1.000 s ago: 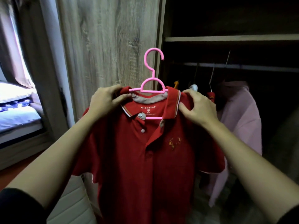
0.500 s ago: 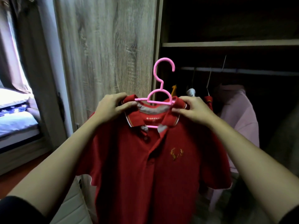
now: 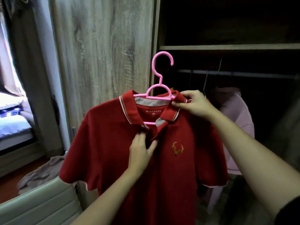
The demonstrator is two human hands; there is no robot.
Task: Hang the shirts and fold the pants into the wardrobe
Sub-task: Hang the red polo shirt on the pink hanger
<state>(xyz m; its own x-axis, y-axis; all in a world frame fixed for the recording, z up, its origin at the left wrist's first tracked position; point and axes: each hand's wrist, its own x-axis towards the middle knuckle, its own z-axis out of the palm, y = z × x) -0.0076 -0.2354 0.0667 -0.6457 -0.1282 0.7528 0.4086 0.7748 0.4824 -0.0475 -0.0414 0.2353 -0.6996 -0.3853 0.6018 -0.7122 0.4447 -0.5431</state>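
While the big wardrobe (image 3: 227, 47) stands open with a pink shirt (image 3: 233, 114) hanging inside on its rail (image 3: 243, 73), the red shirt (image 3: 105, 151) is out in front on a pink hanger (image 3: 160, 82). The right hand (image 3: 194, 103) pinches the collar (image 3: 172, 114) and hanger end, and the left hand (image 3: 141, 151) pinches the front below the collar.

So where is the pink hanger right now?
Centre of the head view: the pink hanger sits in the collar of the red shirt, hook free before the wardrobe door edge, not on the rail.
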